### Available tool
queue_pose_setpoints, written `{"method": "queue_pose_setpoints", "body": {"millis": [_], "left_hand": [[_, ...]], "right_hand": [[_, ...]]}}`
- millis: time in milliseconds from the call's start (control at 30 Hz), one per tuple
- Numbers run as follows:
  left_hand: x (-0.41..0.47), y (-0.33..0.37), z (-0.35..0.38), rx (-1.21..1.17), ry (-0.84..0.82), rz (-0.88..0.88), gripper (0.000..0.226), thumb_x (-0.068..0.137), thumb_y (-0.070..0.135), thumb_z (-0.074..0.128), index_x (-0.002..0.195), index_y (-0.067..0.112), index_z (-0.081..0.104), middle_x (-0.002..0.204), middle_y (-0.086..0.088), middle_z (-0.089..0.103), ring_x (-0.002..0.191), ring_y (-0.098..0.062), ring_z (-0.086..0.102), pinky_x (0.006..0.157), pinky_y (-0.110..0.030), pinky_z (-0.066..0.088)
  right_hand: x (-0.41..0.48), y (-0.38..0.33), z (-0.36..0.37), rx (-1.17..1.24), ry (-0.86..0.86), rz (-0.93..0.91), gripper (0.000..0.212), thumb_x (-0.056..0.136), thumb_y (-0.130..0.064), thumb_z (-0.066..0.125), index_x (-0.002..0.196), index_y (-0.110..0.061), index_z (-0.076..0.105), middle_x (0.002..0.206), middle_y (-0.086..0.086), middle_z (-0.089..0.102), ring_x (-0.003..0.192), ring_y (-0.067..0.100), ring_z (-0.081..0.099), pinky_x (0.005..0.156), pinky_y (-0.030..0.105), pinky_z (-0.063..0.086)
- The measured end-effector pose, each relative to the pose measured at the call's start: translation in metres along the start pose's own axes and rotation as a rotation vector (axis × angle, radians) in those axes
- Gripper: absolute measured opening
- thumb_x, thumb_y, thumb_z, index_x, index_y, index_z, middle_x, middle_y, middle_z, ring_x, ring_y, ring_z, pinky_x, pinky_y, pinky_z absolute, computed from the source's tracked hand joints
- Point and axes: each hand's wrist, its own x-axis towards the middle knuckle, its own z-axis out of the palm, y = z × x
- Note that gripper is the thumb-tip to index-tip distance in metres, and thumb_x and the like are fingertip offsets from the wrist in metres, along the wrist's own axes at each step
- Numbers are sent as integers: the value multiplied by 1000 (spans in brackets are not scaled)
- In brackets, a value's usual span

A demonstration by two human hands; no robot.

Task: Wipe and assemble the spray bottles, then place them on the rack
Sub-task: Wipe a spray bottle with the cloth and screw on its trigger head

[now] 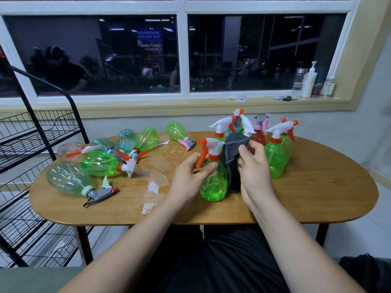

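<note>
A green spray bottle (212, 185) with a white and orange trigger head stands upright at the middle of the wooden table (306, 199). My left hand (188, 178) grips its left side, thumb across the shoulder. My right hand (254, 166) holds a dark grey cloth (232, 153) against the bottle's right side and neck. Several upright assembled bottles (275, 157) cluster behind at the right. Several bottles lie on their sides at the left, among them a green one (99, 163) and a clear one (67, 178).
A black wire rack (31, 144) with several shelves stands left of the table. Water puddles (156, 174) glisten on the tabletop between the lying bottles and my hands. On the windowsill at the back right stand a pump bottle (309, 81) and small containers.
</note>
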Motion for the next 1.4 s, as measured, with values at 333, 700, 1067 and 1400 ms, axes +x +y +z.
{"method": "queue_pose_setpoints", "body": {"millis": [333,700,1067,1400], "left_hand": [[1,0,1,22,2,51,23,97,33,76,119,26,73,111,2,77,111,-19,71,102,-48,56],[0,0,3,56,13,67,13,99,27,74,112,28,72,99,13,75,91,-4,66,81,-28,52],[-1,2,3,97,44,3,25,94,42,79,117,37,71,112,15,77,110,-3,69,102,-40,56],[6,6,-4,207,125,25,49,70,64,83,105,33,71,95,4,69,89,-13,64,75,-29,48]], "right_hand": [[-18,-34,20,-654,-273,-463,15,112,-18,50,122,-23,60,91,-10,77,82,-3,68,73,16,47],[-10,-37,19,-832,-409,-668,33,112,-21,44,137,-28,65,122,-11,75,111,14,71,89,37,56],[12,-19,-9,-825,-279,-510,24,111,-15,49,124,-24,67,64,-20,60,63,-2,59,56,11,35],[7,6,-23,-377,-117,-70,22,110,-12,51,104,-17,72,88,-2,75,75,8,64,69,29,48]]}}
